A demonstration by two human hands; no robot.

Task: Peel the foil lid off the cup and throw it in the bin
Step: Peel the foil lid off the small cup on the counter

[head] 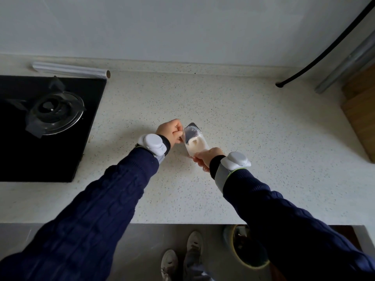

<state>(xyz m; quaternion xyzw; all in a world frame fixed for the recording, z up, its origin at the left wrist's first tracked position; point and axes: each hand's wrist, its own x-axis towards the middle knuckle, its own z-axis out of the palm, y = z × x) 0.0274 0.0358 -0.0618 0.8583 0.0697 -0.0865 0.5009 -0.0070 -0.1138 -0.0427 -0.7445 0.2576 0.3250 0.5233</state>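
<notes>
Near edge, floor level: two shoes (182, 258), then bin (246, 248) at right, part hidden by sleeve. Far left: gas hob (50, 110), foil roll (71, 70). Centre, above speckled counter (243, 128): left hand (171, 131) pinching foil lid (190, 132), part peeled; right hand (207, 157) gripping tilted cup (197, 146).

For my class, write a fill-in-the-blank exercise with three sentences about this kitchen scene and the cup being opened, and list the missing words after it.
1. The right hand holds the cup at its base, while the ____ hand pinches the foil lid.
2. The bin stands on the ____, below the counter edge.
3. The gas burner lies to the ____ of the cup.

Missing words: left; floor; left
</notes>
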